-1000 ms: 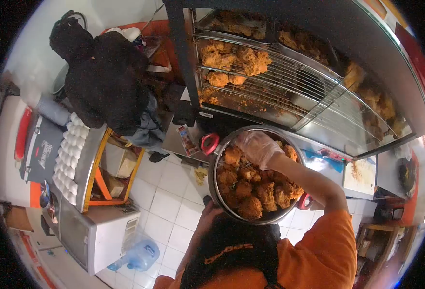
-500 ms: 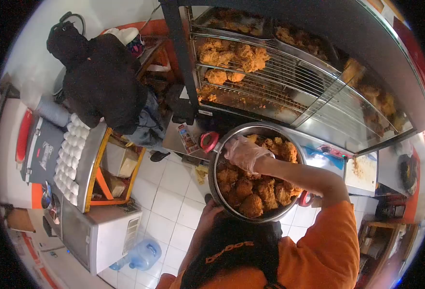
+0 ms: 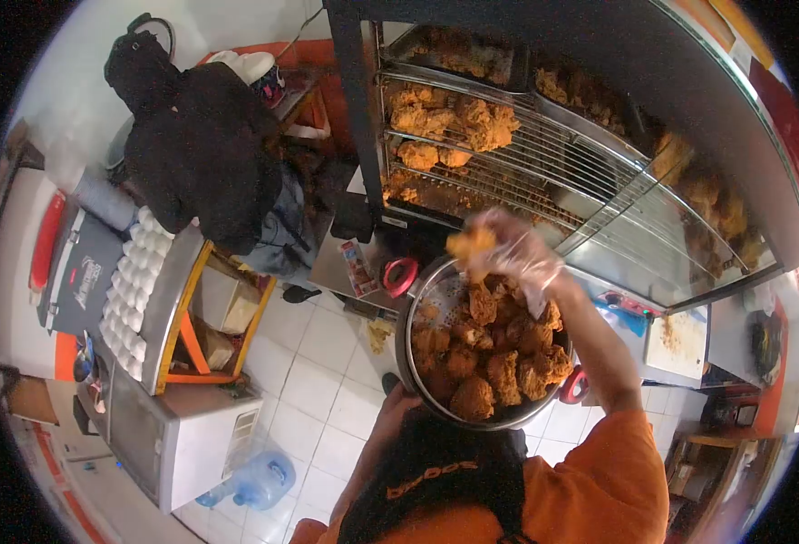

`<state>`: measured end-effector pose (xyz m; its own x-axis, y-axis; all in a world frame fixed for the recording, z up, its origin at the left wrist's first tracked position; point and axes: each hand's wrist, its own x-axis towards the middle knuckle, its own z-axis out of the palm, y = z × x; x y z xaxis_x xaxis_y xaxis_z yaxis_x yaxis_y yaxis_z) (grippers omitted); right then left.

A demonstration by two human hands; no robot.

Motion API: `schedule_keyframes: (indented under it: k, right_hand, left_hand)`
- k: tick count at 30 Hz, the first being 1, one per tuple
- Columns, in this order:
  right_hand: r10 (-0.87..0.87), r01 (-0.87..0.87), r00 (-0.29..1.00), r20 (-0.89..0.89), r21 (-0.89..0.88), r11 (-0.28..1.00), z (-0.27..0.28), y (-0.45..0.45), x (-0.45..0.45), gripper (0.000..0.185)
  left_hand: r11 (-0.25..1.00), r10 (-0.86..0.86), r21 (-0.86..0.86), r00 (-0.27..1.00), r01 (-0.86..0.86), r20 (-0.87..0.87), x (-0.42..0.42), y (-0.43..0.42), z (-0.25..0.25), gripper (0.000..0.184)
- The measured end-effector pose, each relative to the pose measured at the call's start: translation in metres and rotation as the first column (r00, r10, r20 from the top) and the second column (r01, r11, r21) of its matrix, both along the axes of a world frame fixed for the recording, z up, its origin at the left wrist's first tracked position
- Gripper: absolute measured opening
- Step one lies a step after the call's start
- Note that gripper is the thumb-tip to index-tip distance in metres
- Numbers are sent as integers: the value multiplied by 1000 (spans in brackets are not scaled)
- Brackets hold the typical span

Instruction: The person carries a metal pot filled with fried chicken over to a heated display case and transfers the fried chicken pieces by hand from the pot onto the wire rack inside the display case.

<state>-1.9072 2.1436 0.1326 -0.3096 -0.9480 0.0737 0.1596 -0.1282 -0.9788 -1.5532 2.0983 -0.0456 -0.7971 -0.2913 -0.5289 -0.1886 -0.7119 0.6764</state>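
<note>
A wide metal pot with red handles stands in front of my body, holding several pieces of brown fried chicken. Its perforated bottom shows at the upper left. Above its far rim, my right hand in a clear plastic glove is closed on a piece of fried chicken, blurred by motion. My left hand is at the pot's near left side, gripping the edge, its fingertips partly hidden. Just beyond the pot is a display cabinet, with fried chicken pieces on its wire rack.
On the left, a person in black stands by a counter with stacked eggs. A blue water bottle lies on the tiled floor. To the right is a white cutting board with crumbs. Glass panels edge the cabinet.
My right hand has risen out of the pot toward the cabinet with a piece of fried chicken. More of the pot's bottom shows. My left hand stays at the pot's side.
</note>
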Motion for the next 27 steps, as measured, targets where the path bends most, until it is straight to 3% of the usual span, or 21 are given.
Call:
schedule_keyframes:
  k: [1,2,3,4,5,6,7,10,13,15,18,19,20,22,25,27]
  right_hand:
    - [-158,165,984,-86,76,983,41,2,5,64]
    - [-208,209,978,-5,10,978,43,2,-8,66]
    - [-372,393,917,-141,168,904,62,0,-13,65]
    - [-498,493,867,9,117,862,68,0,-19,63]
    - [-468,501,862,-196,175,848,90,-5,-22,59]
    - [-540,589,788,-295,107,801,66,-4,-52,62]
    - [-595,685,700,-394,137,715,77,-9,-50,71]
    - [-679,759,588,-439,11,650,68,-17,-79,78]
    - [-742,789,592,-315,41,612,43,-31,-128,74]
    - [-776,776,631,6,8,631,21,-42,-161,64]
    - [-677,655,732,-76,-193,730,-74,-69,-279,44]
    - [-631,633,773,65,-136,762,-63,-81,-277,44]
    - [-644,651,733,-219,-49,757,-53,-86,-277,42]
    - [-449,731,503,-739,87,677,-31,-97,-277,40]
    - [-209,732,223,-952,21,682,-13,-85,-251,37]
    - [-55,735,6,-998,-33,677,-7,-78,-238,36]
  left_hand:
    - [1000,13,24,1000,-12,-15,-2,1,4,50]
    - [999,8,36,1000,-7,-6,-2,1,3,51]
    - [999,0,48,1000,0,7,1,0,3,52]
    - [998,-10,60,1000,8,22,4,0,3,53]
    - [998,-20,56,1000,19,9,4,-1,4,54]
    - [998,-28,51,1000,28,-5,3,-2,6,54]
    - [998,-34,46,999,35,-21,2,-3,7,55]
    - [998,14,59,999,-11,-48,3,0,-5,54]
    - [1000,-5,30,1000,5,-7,5,0,-4,55]
    - [999,-15,47,1000,16,-15,6,0,-5,57]
    - [999,-17,41,1000,18,-11,7,0,-8,58]
    - [999,-18,34,1000,19,-7,8,1,-8,57]
    - [999,-20,35,1000,20,-10,8,1,-7,57]
    - [999,-19,38,1000,20,-17,7,0,-6,56]
    - [997,-34,68,999,33,4,8,-1,-12,54]
    - [998,-51,44,999,50,0,7,-2,-23,54]
